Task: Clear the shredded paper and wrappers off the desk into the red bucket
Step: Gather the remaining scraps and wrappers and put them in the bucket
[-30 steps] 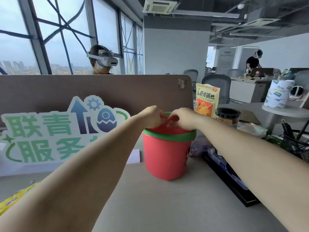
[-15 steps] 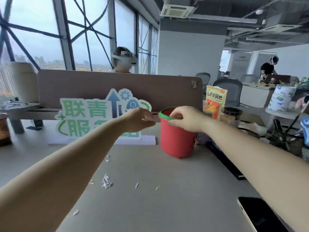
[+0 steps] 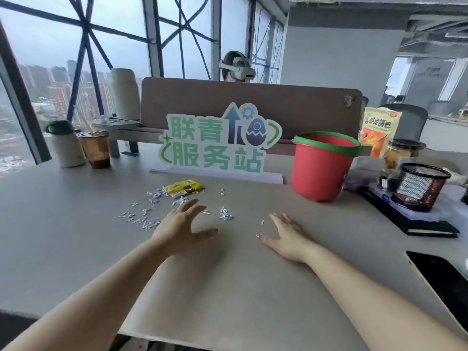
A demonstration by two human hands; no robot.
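The red bucket (image 3: 319,171) with a green rim stands upright at the right of the desk (image 3: 228,287). White shredded paper (image 3: 144,219) lies scattered left of centre, with a small pile of shreds (image 3: 225,214) between my hands. A yellow wrapper (image 3: 182,188) lies among the shreds in front of the sign. My left hand (image 3: 181,228) hovers spread just over the desk, fingertips near the shreds, holding nothing. My right hand (image 3: 287,235) lies flat with straight fingers, two stray shreds beside it.
A green-and-white sign (image 3: 217,145) stands against the brown divider. A flask (image 3: 66,144) and brown cup (image 3: 95,149) sit far left. Right of the bucket are a snack bag (image 3: 379,133), jar (image 3: 401,154), mesh pen holder (image 3: 420,190) and a phone (image 3: 445,282).
Both hands have left the bucket's rim and come down to the desk near me. The view has tilted down and left, showing the shreds and wrapper.
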